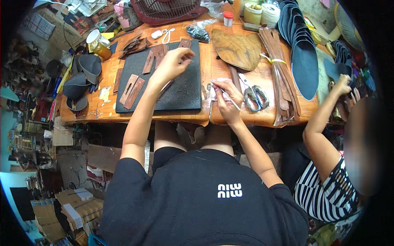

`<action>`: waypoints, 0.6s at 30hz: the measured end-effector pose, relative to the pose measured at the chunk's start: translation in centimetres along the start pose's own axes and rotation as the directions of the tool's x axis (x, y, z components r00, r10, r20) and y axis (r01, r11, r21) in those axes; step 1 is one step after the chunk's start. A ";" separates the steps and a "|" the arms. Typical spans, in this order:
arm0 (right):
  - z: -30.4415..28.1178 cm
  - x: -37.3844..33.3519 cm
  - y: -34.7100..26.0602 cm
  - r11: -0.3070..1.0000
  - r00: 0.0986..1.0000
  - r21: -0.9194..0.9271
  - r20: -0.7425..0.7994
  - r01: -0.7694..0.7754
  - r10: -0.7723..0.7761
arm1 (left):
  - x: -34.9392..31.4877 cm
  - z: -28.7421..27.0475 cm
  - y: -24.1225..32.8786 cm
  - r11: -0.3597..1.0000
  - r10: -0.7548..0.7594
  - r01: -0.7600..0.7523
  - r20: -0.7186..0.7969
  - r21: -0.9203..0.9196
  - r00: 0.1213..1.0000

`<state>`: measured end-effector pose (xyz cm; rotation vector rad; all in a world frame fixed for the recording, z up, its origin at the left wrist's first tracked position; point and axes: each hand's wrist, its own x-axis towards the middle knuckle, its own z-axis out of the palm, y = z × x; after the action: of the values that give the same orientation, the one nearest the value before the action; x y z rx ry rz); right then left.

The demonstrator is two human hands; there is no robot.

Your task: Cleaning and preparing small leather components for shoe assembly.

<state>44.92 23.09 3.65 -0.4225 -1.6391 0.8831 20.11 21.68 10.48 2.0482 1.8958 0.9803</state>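
Note:
My left hand (175,62) is raised over a black rectangular mat (182,96). Its fingers are loosely bent, with a gap between thumb and fingertips and nothing visible in them. Beneath and around it, several brown leather strips with slots (132,91) lie on the mat, some partly covered by my hand and forearm. To the right of the mat, my right hand (228,98) grips a thin white pen-like stick (236,105) that slants between its fingers. Scissors with wrapped handles (255,98) rest just right of that hand. Crumpled white material (213,93) shows beside it.
A tied bundle of brown leather strips (283,82) and stacked dark insole-shaped pieces (304,74) lie on the right. Behind are a brown wooden block (238,47), a red-lidded jar (228,19) and a red fan (168,10). A co-worker's arm (324,119) reaches in at right.

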 end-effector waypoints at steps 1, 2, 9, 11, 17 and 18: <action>-0.1 0.0 0.1 1.000 1.000 0.009 0.003 -0.006 0.006 | -1.1 -0.9 -0.1 0.996 -0.057 0.055 -0.033 -0.073 0.998; -0.1 0.1 0.3 1.000 0.999 -0.002 0.027 0.030 -0.030 | -2.4 -2.0 -0.1 0.994 -0.105 0.104 -0.062 -0.027 0.993; 0.1 0.4 0.2 0.999 0.986 0.033 0.164 0.023 -0.028 | -12.8 -6.7 -3.1 0.934 -0.345 0.356 -0.235 0.007 0.909; -0.1 0.4 0.0 0.999 0.987 0.017 0.155 0.048 -0.050 | -15.1 -7.6 -4.8 0.912 -0.397 0.410 -0.304 -0.024 0.866; 0.0 0.5 -0.4 0.999 0.989 0.024 0.143 0.042 -0.045 | -17.9 -8.7 -7.6 0.759 -0.570 0.644 -0.380 0.094 0.728; -0.1 0.4 -0.4 0.999 0.988 0.013 0.146 0.041 -0.043 | -17.8 -8.6 -7.6 0.758 -0.584 0.651 -0.390 0.052 0.712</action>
<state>44.94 23.16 4.21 -0.3216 -1.7709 0.9077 9.52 3.63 6.90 1.1509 2.6902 1.0445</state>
